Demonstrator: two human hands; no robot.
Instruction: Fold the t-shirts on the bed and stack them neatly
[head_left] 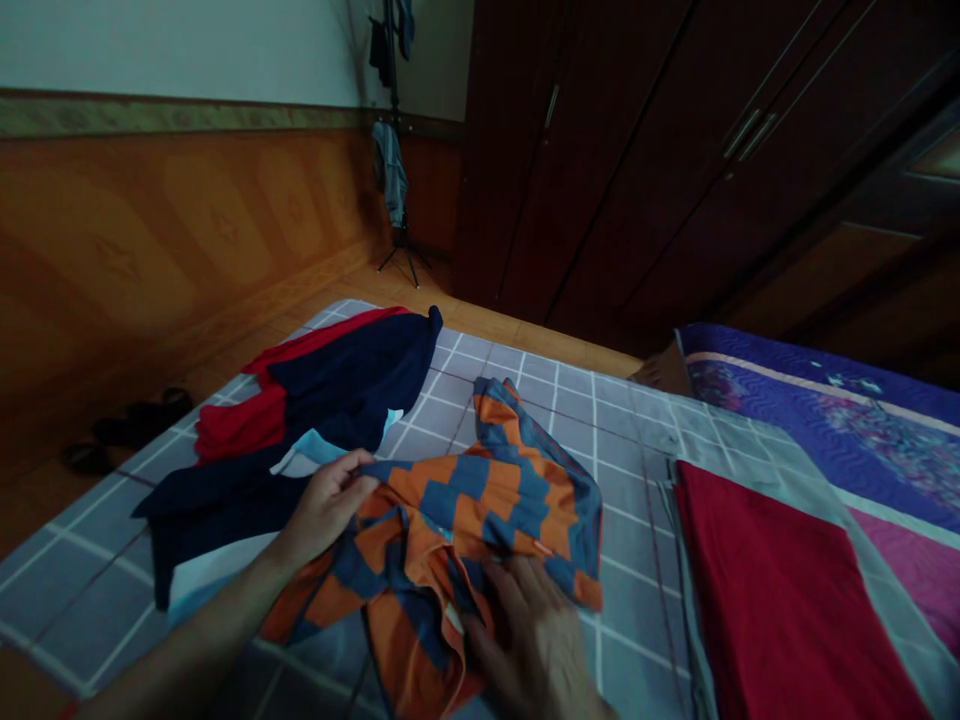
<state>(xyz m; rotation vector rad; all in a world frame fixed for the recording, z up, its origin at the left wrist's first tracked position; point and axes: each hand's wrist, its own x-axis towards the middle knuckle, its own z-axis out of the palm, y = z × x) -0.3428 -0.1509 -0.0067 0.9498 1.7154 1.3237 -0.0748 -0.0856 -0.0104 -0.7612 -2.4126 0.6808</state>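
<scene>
An orange and blue-grey checked shirt (457, 500) lies crumpled and partly spread on the bed, its collar toward me. My left hand (337, 500) pinches the shirt's left edge between thumb and fingers. At the collar, my right hand (532, 620) is closed on the cloth, with some fingertips lost in the folds. Left of the shirt, close to my left hand, dark navy clothing (352, 375) with red parts lies loosely heaped. White and light blue cloth (307, 452) shows among it.
A folded red cloth (787, 590) lies on the bed at right, atop greyish fabric. The bed has a grey-blue gridded sheet (622, 430). Beyond are a purple patterned mattress (810, 400), a dark wardrobe (600, 150) and a coat stand (394, 150). Dark footwear (135, 425) sits on the floor at left.
</scene>
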